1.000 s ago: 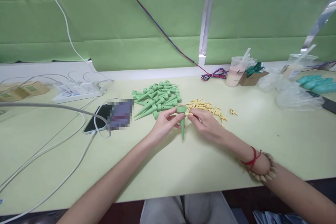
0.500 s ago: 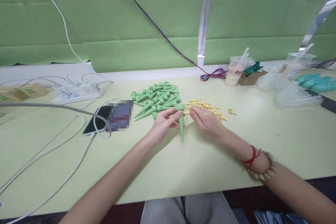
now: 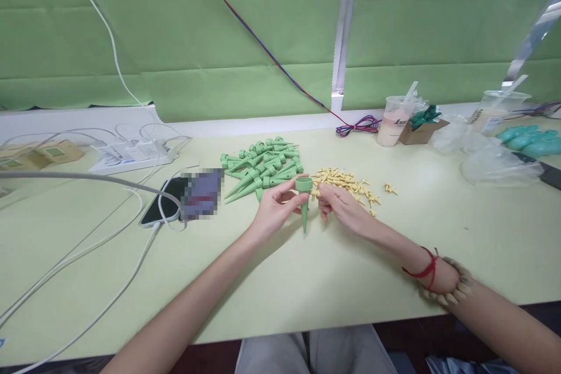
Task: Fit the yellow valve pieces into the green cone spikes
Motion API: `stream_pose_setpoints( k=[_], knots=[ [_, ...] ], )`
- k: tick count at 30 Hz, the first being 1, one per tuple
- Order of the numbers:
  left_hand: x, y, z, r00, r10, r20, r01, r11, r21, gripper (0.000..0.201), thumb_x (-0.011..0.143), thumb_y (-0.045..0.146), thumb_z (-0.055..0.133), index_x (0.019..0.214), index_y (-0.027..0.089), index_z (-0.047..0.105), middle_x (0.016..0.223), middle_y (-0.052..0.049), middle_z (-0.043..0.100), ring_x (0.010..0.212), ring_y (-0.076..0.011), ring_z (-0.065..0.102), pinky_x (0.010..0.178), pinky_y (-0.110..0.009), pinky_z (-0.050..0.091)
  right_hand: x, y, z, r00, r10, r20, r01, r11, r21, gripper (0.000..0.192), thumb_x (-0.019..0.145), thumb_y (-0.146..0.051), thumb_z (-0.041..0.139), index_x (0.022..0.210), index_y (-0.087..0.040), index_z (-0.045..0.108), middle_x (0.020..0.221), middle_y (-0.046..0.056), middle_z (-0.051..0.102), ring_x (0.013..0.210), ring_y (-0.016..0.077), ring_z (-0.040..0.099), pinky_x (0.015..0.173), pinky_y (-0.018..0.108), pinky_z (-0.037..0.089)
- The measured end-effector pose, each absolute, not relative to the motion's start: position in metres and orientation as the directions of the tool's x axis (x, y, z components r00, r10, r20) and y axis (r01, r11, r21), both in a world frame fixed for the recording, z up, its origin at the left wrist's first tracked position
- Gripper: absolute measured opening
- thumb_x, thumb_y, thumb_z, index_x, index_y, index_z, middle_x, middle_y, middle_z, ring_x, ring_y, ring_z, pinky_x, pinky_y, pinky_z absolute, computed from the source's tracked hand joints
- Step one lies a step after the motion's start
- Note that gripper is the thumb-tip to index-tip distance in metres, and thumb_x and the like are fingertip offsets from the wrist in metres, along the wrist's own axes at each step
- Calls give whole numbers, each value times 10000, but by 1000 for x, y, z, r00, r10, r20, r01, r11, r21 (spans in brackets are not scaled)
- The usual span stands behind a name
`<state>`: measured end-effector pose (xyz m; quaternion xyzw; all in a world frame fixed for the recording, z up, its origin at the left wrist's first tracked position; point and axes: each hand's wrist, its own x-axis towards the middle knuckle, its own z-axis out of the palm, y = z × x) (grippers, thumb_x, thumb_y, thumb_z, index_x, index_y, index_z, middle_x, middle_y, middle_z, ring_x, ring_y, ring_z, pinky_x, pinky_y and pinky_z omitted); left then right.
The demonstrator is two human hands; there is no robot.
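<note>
My left hand point(image 3: 277, 205) grips a green plastic watering spike point(image 3: 304, 219) just below its round cap, with the point hanging down. At the spike's side, my right hand point(image 3: 344, 207) pinches a small yellow valve point(image 3: 315, 193), which meets the green body under the cap. Whether the valve sits inside a hole there, I cannot tell. Behind my left hand lies a pile of similar green spikes point(image 3: 252, 174). Past my right hand is a spread of small yellow valves point(image 3: 337, 177), with one single valve point(image 3: 389, 189) apart on the right.
Left of the pile, a phone point(image 3: 160, 204) lies among white cables, with a power strip point(image 3: 131, 153) behind. Drink cups point(image 3: 391, 123), a small cardboard box point(image 3: 421, 133) and plastic bags point(image 3: 495, 165) stand at the back right. A red-blue wire coil point(image 3: 362, 125) lies near the wall.
The spike has tilted so that its open cap top faces me more. My right hand has shifted slightly down, with more of its fingers and the yellow valve showing.
</note>
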<state>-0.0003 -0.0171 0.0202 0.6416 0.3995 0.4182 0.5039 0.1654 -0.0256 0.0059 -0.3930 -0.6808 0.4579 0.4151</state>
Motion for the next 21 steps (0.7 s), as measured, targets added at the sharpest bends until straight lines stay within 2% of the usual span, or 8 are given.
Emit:
stream_pose_setpoints(
  k=[3, 8, 10, 12, 14, 16, 17, 21],
  knots=[
    [0, -15, 19, 296, 944, 146, 52, -169, 984, 491, 686, 356, 649, 1152, 219, 577, 863, -28, 613, 706, -137, 584, 614, -254, 520, 166, -25, 5, -373, 909, 185, 112, 242, -964, 399, 867, -555, 275, 691, -203, 349, 568, -58, 307, 501, 85, 394, 510, 232, 432],
    [3, -12, 11, 254, 953, 166, -17, -167, 986, 463, 660, 341, 674, 1099, 216, 605, 906, -36, 567, 674, -124, 565, 611, -278, 520, 157, -31, 1, -402, 906, 136, 193, 229, -954, 349, 805, -531, 459, 901, -207, 374, 821, 14, 546, 644, 111, 566, 532, 245, 495],
    [2, -8, 7, 274, 938, 210, 41, -229, 972, 428, 712, 371, 620, 1112, 220, 596, 895, -42, 554, 636, -122, 556, 590, -282, 499, 152, -29, 1, -427, 900, 86, 156, 167, -973, 320, 816, -500, 455, 901, -204, 365, 841, 31, 586, 598, 117, 598, 477, 248, 501],
    [-3, -1, 4, 254, 918, 306, 208, -360, 909, 393, 731, 376, 597, 1091, 220, 613, 900, -54, 528, 772, -166, 561, 652, -295, 490, 156, -21, 3, -411, 909, 64, 166, 144, -976, 271, 844, -458, 416, 916, -199, 390, 788, 28, 610, 568, 125, 613, 450, 245, 503],
    [-13, 8, 3, 217, 870, 443, 465, -491, 737, 429, 722, 368, 615, 1126, 226, 591, 919, -57, 508, 887, -199, 532, 770, -339, 458, 172, -3, 6, -299, 951, 74, 272, 159, -949, 247, 850, -406, 418, 968, -190, 431, 786, 34, 630, 574, 125, 617, 465, 236, 505],
    [-25, 15, 3, 240, 808, 537, 715, -522, 465, 430, 717, 382, 624, 1115, 222, 599, 955, -71, 514, 959, -239, 483, 860, -401, 397, 198, 20, 8, -89, 988, 126, 504, 154, -850, 257, 849, -378, 418, 1005, -185, 489, 853, 48, 656, 594, 122, 616, 470, 214, 479],
    [-30, 18, 3, 270, 803, 531, 794, -497, 349, 384, 731, 394, 606, 1072, 219, 623, 968, -76, 521, 962, -250, 472, 870, -421, 378, 213, 32, 8, 49, 984, 173, 655, 99, -749, 258, 847, -375, 414, 967, -181, 537, 847, 44, 665, 606, 120, 613, 499, 209, 470],
    [-40, 22, -2, 328, 852, 407, 919, -387, 69, 329, 759, 392, 562, 1002, 183, 635, 973, -98, 535, 970, -269, 461, 852, -413, 357, 261, 68, -3, 201, 956, 214, 759, -14, -651, 251, 798, -308, 476, 807, -118, 640, 725, 87, 670, 707, 201, 622, 582, 255, 440]
  ],
)
